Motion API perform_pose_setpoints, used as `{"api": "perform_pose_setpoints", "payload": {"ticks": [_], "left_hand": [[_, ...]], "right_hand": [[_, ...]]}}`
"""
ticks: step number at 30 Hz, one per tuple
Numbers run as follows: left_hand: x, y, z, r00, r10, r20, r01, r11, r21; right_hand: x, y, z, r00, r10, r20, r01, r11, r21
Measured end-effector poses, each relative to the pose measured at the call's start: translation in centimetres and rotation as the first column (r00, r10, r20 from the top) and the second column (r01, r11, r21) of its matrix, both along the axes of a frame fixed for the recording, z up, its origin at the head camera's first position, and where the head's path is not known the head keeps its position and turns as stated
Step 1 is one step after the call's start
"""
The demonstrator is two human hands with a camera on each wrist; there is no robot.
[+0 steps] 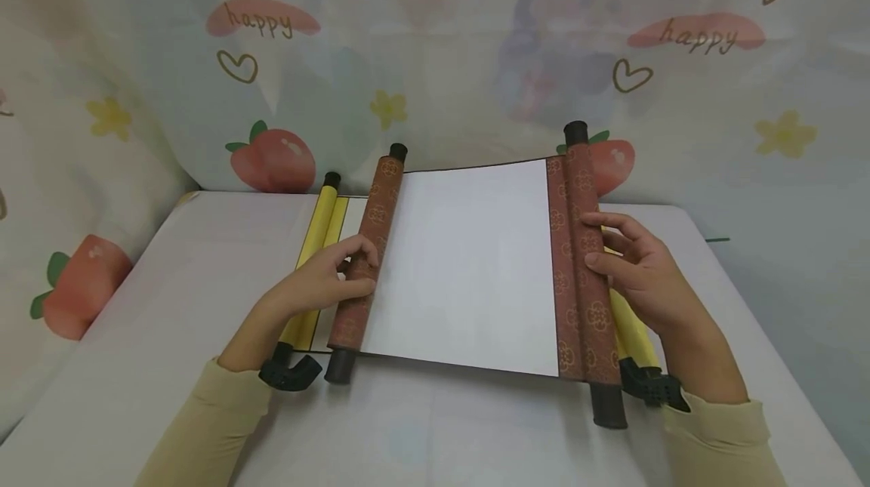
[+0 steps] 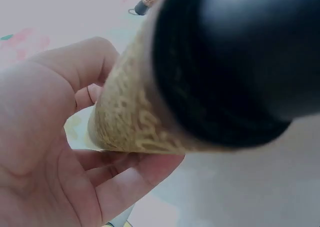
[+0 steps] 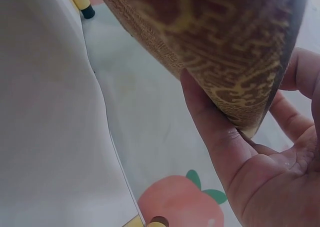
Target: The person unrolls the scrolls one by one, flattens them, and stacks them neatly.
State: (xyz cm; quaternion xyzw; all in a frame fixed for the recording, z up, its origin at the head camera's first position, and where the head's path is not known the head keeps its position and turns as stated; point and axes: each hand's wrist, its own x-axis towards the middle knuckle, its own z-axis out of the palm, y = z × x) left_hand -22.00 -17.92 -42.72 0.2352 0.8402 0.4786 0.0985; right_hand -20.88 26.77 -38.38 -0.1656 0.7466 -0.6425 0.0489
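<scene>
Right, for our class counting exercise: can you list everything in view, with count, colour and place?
Brown scroll: one, reddish-brown with a white sheet, opened out, raised at centre.
Yellow scroll: one, yellow with a white sheet, beneath the brown one.
Table: one, white, underneath.
Backdrop: one, pale with colourful prints, behind.
Thin strip: one, green, far right; too small to identify.
Wrist devices: two, black, one per arm.
Sleeves: two, beige, one per arm.
Left grip: one, bare, holding the left roller.
Right grip: one, bare, holding the right roller.
</scene>
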Motion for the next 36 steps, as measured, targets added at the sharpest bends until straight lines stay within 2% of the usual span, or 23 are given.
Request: {"api": "perform_pose_setpoints", "payload": {"ticks": [5, 11, 14, 21, 31, 36], "left_hand": [[0.1, -0.1, 0.2, 0.999, 0.022, 0.025, -0.022, 1.0, -0.006], [0.0, -0.6, 0.5, 0.995, 0.068, -0.071, -0.071, 0.997, -0.029], [-0.1, -0.6, 0.5, 0.992, 0.078, -0.095, -0.079, 0.997, -0.017], [-0.4, -0.7, 0.3, 0.992, 0.074, -0.104, -0.074, 0.997, -0.001], [-0.4, -1.1, 0.5, 0.984, 0.117, -0.131, -0.119, 0.993, -0.007], [-0.2, -1.2, 0.8, 0.989, 0.109, -0.102, -0.109, 0.994, 0.0]], "right_hand": [[0.0, 0.1, -0.1, 1.0, 0.002, -0.004, -0.002, 1.0, -0.006], [0.0, 0.1, 0.0, 1.0, -0.011, -0.007, 0.011, 1.0, 0.0], [0.0, 0.2, 0.0, 1.0, -0.022, -0.01, 0.022, 1.0, 0.006], [0.0, 0.2, -0.1, 1.0, -0.026, -0.009, 0.026, 1.0, -0.002], [-0.1, 0.4, -0.2, 0.999, -0.054, -0.004, 0.054, 0.998, 0.023], [-0.1, 0.5, -0.2, 0.997, -0.072, 0.009, 0.071, 0.997, 0.043]]}}
